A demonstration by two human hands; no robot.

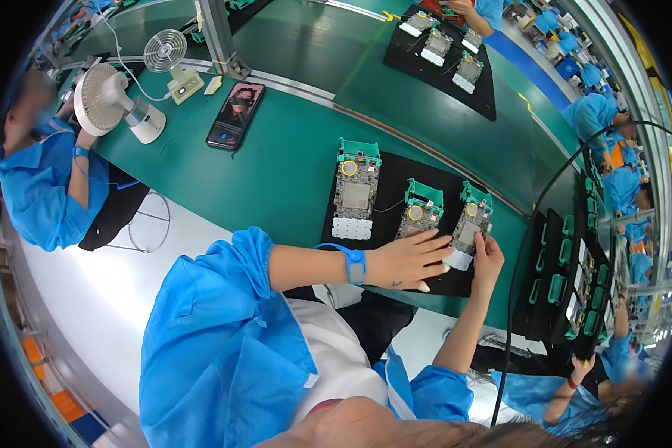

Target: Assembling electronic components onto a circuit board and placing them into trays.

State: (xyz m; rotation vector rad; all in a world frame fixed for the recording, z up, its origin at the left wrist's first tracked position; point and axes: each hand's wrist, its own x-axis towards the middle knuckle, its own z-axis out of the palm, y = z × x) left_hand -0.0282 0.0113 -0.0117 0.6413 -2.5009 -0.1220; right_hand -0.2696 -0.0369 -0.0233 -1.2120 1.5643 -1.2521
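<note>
Three circuit boards with green plastic frames at their far ends lie side by side on a black mat (396,168). My left hand (411,261) is stretched flat with fingers spread. It covers the near part of the middle circuit board (420,215), and its fingertips reach the near end of the right circuit board (467,228). My right hand (488,263) has its fingers closed at the right edge of that right board. The left circuit board (355,193), with a silver shield and a yellow round part, is untouched. A blue wrist strap (355,266) sits on my left wrist.
A phone (236,116) and two small fans (103,101) stand on the green table at the far left. A black cable (526,246) hangs on the right. More boards lie on a mat (440,63) across the metal rail. Co-workers in blue sit left and right.
</note>
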